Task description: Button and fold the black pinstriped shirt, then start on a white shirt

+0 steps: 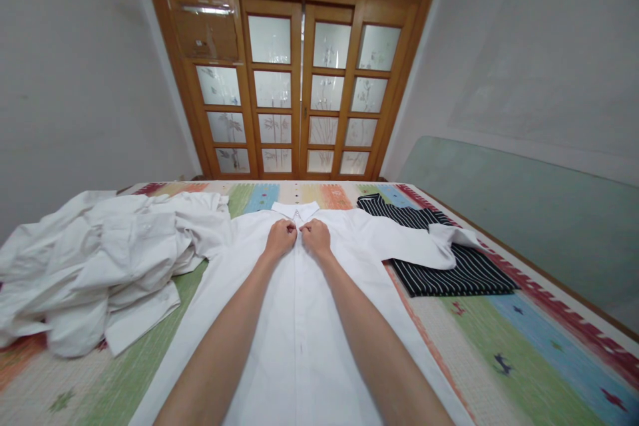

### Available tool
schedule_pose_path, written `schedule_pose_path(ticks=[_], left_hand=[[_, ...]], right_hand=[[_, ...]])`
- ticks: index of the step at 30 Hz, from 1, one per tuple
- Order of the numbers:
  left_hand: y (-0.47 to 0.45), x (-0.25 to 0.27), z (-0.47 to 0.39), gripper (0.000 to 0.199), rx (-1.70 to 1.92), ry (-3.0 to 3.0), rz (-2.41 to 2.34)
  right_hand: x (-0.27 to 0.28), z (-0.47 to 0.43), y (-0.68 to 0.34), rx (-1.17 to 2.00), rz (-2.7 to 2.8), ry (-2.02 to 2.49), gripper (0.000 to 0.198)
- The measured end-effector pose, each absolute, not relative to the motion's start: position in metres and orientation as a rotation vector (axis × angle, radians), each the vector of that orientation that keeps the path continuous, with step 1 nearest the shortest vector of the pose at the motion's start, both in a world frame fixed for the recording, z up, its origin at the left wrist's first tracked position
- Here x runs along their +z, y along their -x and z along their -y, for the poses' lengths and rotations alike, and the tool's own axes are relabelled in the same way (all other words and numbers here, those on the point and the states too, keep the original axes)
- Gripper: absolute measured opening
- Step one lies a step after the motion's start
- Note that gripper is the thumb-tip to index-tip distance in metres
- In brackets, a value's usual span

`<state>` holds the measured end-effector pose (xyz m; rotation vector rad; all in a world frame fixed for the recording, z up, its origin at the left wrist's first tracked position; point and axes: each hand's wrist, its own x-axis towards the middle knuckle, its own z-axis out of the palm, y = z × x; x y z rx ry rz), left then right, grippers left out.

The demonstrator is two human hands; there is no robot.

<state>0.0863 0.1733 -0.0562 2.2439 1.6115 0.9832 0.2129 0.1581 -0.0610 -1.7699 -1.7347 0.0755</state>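
A white long-sleeved shirt (pixel 279 359) lies spread front side up, its collar (pixel 295 210) at the far end. Just below the collar, my left hand (pixel 282 237) is closed in a pinch on the left side of the front placket. Opposite it, my right hand (pixel 315 237) pinches the shirt on the other side of the placket. The fingertips are close together, and any button between them is too small to make out. The shirt's right sleeve reaches across a folded black-and-white striped garment (pixel 449 277).
Crumpled white clothes (pixel 124 259) are heaped on the left, touching the shirt's left sleeve. A multicoloured striped cloth (pixel 479 346) covers the table. Wooden doors with glass panes (pixel 299 90) stand beyond it. A pale green board (pixel 519 193) leans along the right wall.
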Motion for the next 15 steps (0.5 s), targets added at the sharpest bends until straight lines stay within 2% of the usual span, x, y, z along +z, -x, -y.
schedule_pose_path(ticks=[5, 10, 15], left_hand=[[-0.0869, -0.0562, -0.1751, 0.030, 1.002, -2.199, -1.626], [-0.0859, -0.0570, -0.1761, 0.016, 1.002, -2.176, -1.580], [-0.0856, -0.0578, -0.1763, 0.015, 0.998, -2.176, -1.529]], right_hand=[[-0.0622, -0.1586, -0.2123, 0.061, 1.760, 1.773, 0.023], [-0.0641, -0.1598, -0.2139, 0.077, 1.765, 1.751, 0.024], [-0.0647, -0.1603, -0.2149, 0.101, 1.746, 1.719, 0.026]])
